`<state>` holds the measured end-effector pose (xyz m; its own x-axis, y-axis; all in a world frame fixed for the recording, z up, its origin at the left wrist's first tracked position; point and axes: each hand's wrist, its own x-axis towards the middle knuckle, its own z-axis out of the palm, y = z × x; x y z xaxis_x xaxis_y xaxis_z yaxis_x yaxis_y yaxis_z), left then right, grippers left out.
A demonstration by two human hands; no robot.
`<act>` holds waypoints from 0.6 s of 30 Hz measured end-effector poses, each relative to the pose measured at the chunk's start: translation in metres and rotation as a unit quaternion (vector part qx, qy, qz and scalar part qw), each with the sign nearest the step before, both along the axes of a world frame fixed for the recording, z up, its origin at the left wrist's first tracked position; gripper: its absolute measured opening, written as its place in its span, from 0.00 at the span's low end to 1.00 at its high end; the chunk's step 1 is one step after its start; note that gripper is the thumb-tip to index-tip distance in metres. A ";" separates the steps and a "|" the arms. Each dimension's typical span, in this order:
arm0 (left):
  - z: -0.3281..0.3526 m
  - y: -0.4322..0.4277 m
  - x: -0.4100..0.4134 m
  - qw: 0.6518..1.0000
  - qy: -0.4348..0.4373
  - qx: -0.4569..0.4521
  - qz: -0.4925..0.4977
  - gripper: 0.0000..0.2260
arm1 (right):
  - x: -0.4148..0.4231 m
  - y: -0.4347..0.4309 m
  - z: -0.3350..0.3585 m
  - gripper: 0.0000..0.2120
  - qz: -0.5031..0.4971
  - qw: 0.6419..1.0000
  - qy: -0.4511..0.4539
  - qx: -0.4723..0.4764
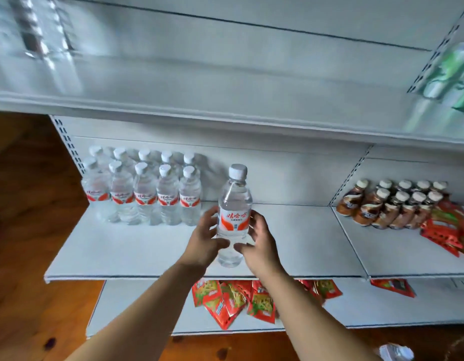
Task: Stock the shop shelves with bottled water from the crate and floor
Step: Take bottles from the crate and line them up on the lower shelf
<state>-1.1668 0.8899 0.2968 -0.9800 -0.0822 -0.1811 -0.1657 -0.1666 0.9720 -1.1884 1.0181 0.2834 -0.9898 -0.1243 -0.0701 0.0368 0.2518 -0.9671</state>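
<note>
A clear water bottle [233,212] with a white cap and a red-and-white label stands upright over the front of the white middle shelf [121,254]. My left hand [206,238] grips its left side with the thumb curled across the front. My right hand [257,238] curls round its right side. Several matching water bottles [145,194] stand in two rows at the back left of the same shelf, well left of the held bottle.
Brown drink bottles [389,204] and red snack packets [444,227] fill the neighbouring shelf section on the right. More red packets [233,300] lie on the shelf below. A wooden floor [25,230] lies to the left. Above hangs a white upper shelf [225,105].
</note>
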 end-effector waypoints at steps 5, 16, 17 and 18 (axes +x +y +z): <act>-0.092 -0.007 -0.070 0.998 0.040 0.015 0.043 0.35 | -0.080 -0.014 -0.089 0.36 0.001 0.999 0.046 -0.011; -0.184 0.002 -0.138 0.951 0.072 -0.153 0.257 0.12 | -0.172 -0.036 -0.187 0.34 0.017 0.986 0.154 -0.058; -0.187 0.003 -0.141 0.942 0.066 -0.179 0.277 0.14 | -0.179 -0.041 -0.187 0.34 0.019 0.985 0.161 -0.057; -0.189 0.003 -0.145 0.941 0.062 -0.181 0.281 0.17 | -0.186 -0.046 -0.188 0.33 0.024 0.984 0.166 -0.055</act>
